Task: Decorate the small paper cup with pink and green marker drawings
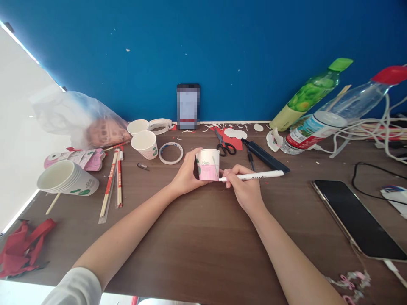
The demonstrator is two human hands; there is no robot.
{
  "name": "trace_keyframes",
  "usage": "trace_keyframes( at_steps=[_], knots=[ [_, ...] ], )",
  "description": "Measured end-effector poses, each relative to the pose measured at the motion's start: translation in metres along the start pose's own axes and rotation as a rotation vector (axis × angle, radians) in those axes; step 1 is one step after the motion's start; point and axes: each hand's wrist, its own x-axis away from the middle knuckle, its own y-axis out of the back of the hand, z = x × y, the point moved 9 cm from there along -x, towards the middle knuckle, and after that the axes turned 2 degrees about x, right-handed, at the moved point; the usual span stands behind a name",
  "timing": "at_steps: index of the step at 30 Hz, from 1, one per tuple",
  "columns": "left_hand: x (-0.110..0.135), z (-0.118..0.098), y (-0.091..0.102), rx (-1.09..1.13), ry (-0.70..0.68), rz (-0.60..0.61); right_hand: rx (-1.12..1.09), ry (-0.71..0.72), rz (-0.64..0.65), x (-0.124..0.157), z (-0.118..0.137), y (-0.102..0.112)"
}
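My left hand [187,173] is wrapped round the left side of a small paper cup [208,163], which is upright. The cup's lower part is coloured pink, and its upper part is white with green print. In my right hand [243,186] is a white acrylic marker [267,174], pinched near its tip. That tip points left and meets, or nearly meets, the cup's lower right edge; actual contact is too small to tell. Behind the cup lie black scissors [226,147] on red paper [233,140].
Left are a stack of paper cups [68,180], wrapped chopsticks [110,184], a tape roll [171,153] and another cup [144,145]. One phone [188,106] leans on the blue wall; another phone [359,218] lies right. Two bottles [310,133] tilt at the back right near white cables [359,131].
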Motion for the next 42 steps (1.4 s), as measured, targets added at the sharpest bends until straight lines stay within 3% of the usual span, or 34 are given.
trace_keyframes(
  at_steps=[23, 28, 32, 42],
  knots=[
    [0.000, 0.000, 0.000, 0.024, 0.019, 0.004, -0.017, -0.017, 0.023, -0.001, -0.001, 0.000],
    [0.001, 0.001, -0.003, 0.085, 0.051, 0.036, -0.156, -0.116, -0.068, -0.004, -0.004, 0.007],
    [0.002, 0.004, -0.006, 0.098, 0.072, 0.062, -0.256, -0.187, -0.020, -0.005, -0.006, 0.001],
    [0.000, 0.003, -0.006, 0.051, 0.073, 0.082, -0.279, -0.212, 0.023, -0.004, -0.009, -0.004]
  ],
)
